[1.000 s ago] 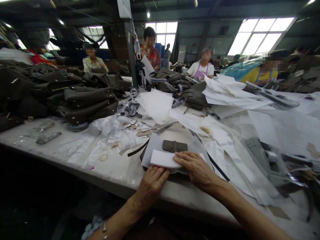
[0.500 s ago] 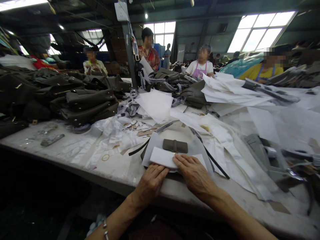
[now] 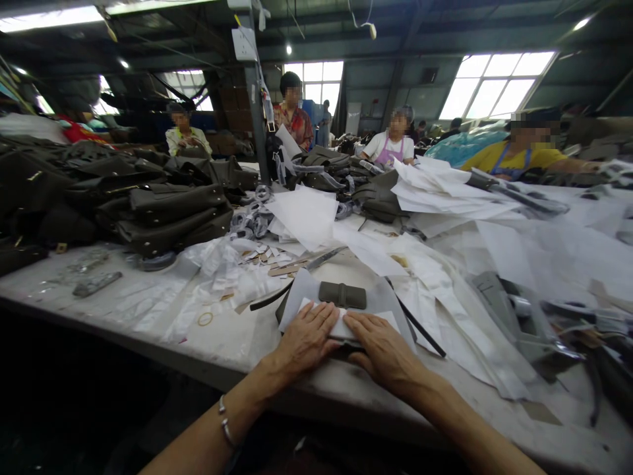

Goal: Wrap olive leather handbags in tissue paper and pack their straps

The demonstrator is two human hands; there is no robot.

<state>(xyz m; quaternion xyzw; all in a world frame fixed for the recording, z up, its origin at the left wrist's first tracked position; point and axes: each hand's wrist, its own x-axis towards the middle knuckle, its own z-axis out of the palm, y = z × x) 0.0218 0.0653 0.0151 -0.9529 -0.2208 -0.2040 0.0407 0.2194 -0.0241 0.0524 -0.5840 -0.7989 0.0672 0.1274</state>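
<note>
- Two bare hands are shown at the near edge of a cluttered worktable point(image 3: 235, 330); the left hand point(image 3: 307, 334) and the right hand point(image 3: 383, 346) are laid palm-down, fingers straight and close together, with nothing seen gripped.
- A white pad point(image 3: 341, 329) (mostly covered by the fingers) is pressed flat beneath both hands; it is set on a pale grey sheet point(image 3: 305, 285), just on the near side of a dark olive piece point(image 3: 342, 295).
- A dark strap point(image 3: 420, 324) is stretched along the right; loose white papers point(image 3: 452, 336) are spread beyond it.
- The pad could, it is judged, be skewed by uneven pressure; the sheet could be creased by a sideways drag; the strap could be snagged by the right arm.
</note>
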